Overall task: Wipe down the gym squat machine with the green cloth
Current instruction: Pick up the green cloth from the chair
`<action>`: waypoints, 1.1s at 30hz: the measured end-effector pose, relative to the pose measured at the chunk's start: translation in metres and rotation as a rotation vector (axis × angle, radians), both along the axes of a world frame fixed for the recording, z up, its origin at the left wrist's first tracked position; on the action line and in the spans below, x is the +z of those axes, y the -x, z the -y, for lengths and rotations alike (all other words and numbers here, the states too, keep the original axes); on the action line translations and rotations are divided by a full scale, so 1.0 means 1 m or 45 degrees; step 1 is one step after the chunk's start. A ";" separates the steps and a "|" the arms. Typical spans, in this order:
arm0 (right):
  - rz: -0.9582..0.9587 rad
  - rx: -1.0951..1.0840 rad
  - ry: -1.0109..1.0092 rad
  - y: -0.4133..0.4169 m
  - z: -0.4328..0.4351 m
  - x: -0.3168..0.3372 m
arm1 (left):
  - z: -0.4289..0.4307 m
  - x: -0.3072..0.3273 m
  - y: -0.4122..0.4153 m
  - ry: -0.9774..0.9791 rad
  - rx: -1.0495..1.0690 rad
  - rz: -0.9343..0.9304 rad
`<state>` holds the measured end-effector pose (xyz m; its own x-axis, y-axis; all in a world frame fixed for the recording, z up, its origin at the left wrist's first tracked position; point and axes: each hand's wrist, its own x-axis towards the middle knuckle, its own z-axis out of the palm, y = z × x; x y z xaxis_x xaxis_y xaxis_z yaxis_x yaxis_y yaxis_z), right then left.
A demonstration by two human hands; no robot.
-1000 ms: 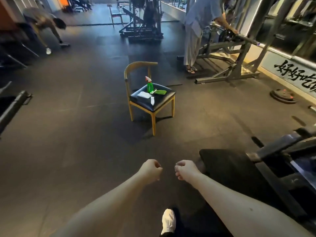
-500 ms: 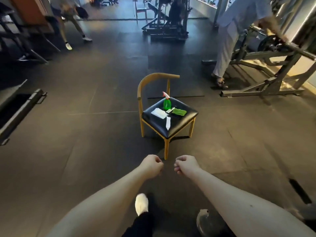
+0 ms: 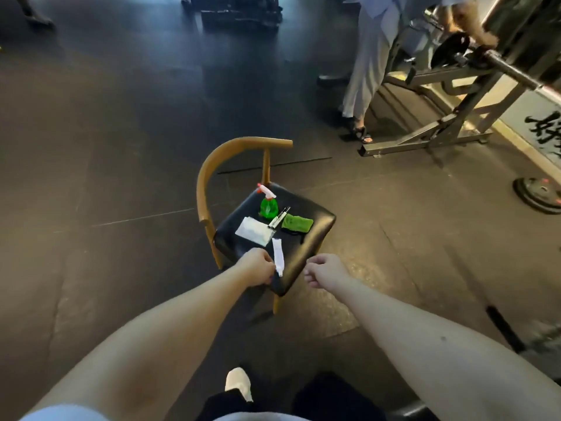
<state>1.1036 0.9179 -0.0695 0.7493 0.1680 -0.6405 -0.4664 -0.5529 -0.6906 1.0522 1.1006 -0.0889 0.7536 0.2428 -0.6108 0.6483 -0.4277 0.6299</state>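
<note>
So basically nothing is done yet, this is the very start. The green cloth [image 3: 297, 222] is lying folded on the black seat of a wooden chair [image 3: 318, 221], toward the right side of the seat, untouched. Right next to it on the left is a marker [image 3: 278, 217], then a green spray bottle [image 3: 269, 205] standing upright, a flat white packet [image 3: 253, 231] and a white tube [image 3: 278, 259] nearer the front edge.

Both hands are out over the front of the chair. The left hand [image 3: 256, 267] is curled into a fist with nothing in it. It sits just beside the near end of the tube, and I can't tell if it actually touches. The right hand [image 3: 326, 274] is a loose fist too, empty, hanging off the seat's front corner, near the cloth but well short of it.

There's a steel machine frame [image 3: 449, 129] off to the upper right with another person [image 3: 368, 56] standing at it. I can't tell if that's the one to clean. What's left, I'd say: grab the cloth, go to the machine, do all the wiping.
</note>
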 end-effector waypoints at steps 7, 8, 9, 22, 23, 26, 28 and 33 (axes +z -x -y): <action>-0.103 -0.061 0.027 -0.136 -0.018 -0.044 | -0.015 -0.043 -0.138 -0.034 -0.067 -0.096; -0.109 -0.056 0.034 -0.158 -0.019 -0.055 | -0.014 -0.050 -0.156 -0.030 -0.045 -0.100; -0.117 -0.050 0.041 -0.179 -0.020 -0.066 | -0.013 -0.060 -0.174 -0.032 -0.015 -0.112; -0.029 0.258 0.367 -0.347 -0.056 -0.275 | -0.029 -0.253 -0.344 -0.208 -0.120 -0.224; 0.012 0.295 0.382 -0.350 -0.061 -0.284 | -0.031 -0.264 -0.353 -0.244 -0.171 -0.203; 0.134 0.434 0.451 -0.362 -0.075 -0.335 | -0.035 -0.313 -0.379 -0.329 -0.384 -0.131; 0.249 0.585 0.624 -0.363 -0.079 -0.362 | -0.035 -0.337 -0.390 -0.364 -0.560 -0.102; 0.409 0.620 0.888 -0.361 -0.078 -0.368 | -0.038 -0.354 -0.394 -0.633 -0.902 -0.172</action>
<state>1.4648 0.9956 -0.4377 0.8571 0.1653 -0.4879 0.0854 -0.9796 -0.1820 1.4459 1.1382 -0.4427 0.7566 0.0066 -0.6538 0.1816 -0.9627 0.2005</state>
